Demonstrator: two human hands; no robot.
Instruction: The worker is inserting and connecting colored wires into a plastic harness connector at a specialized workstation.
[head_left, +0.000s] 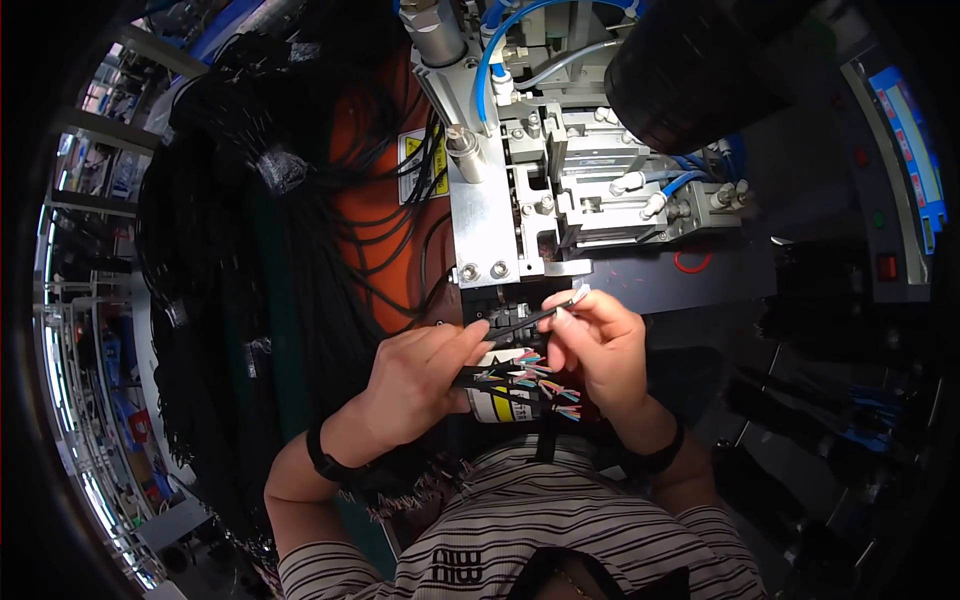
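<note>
In my left hand (415, 378) I grip several black cables (490, 378), whose stripped ends fan out in thin coloured wires (540, 388). One black cable (520, 325) of the bunch stretches up to the right. My right hand (598, 345) pinches that cable near its tip, where pale wire ends (578, 296) stick out past the fingers. Both hands are just in front of a metal machine (487, 225) with clamps and cylinders. A label with a yellow stripe (500, 404) shows partly behind the cables.
Large bundles of black cable (240, 200) hang at the left beside an orange surface (385, 235). Blue air hoses (487, 70) run over the machine. A dark round lamp-like part (665, 85) overhangs it. A control panel with a screen (905, 150) and more cables (800, 410) are at the right.
</note>
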